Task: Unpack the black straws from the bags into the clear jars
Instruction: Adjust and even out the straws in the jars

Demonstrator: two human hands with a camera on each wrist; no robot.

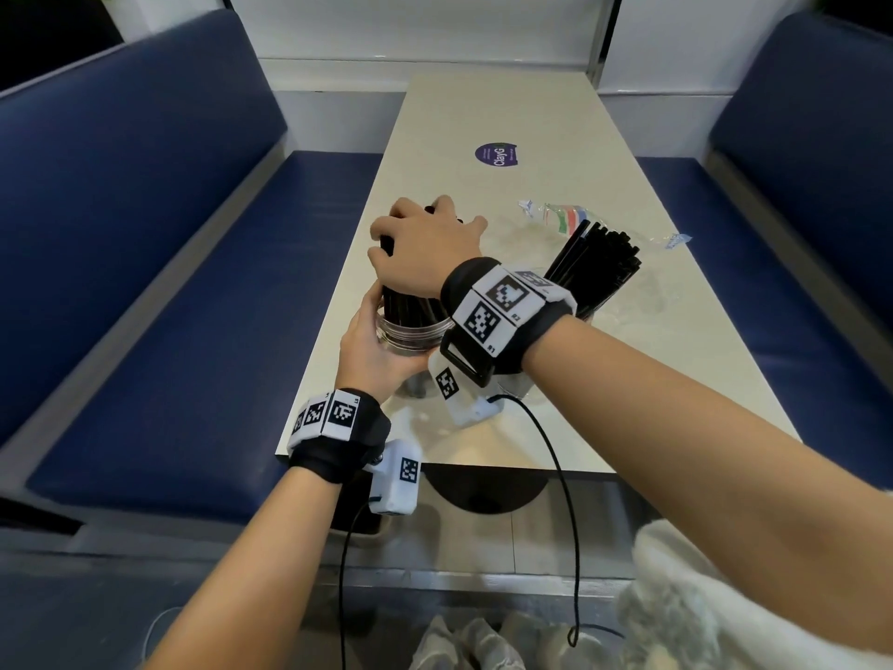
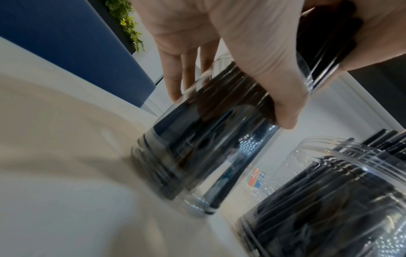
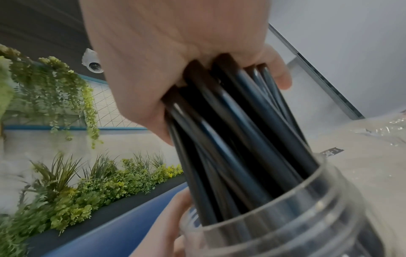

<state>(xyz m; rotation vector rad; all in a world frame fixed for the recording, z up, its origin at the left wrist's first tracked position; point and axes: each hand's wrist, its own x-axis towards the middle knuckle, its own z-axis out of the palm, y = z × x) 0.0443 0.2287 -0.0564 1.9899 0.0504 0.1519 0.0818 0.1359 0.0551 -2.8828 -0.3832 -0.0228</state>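
Beige table point(image 1: 555, 113) between blue booth benches point(image 1: 145, 186), white wall behind.

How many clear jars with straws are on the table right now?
2. One jar near the left edge, held by the left hand; a second jar beside it to the right. None other visible.
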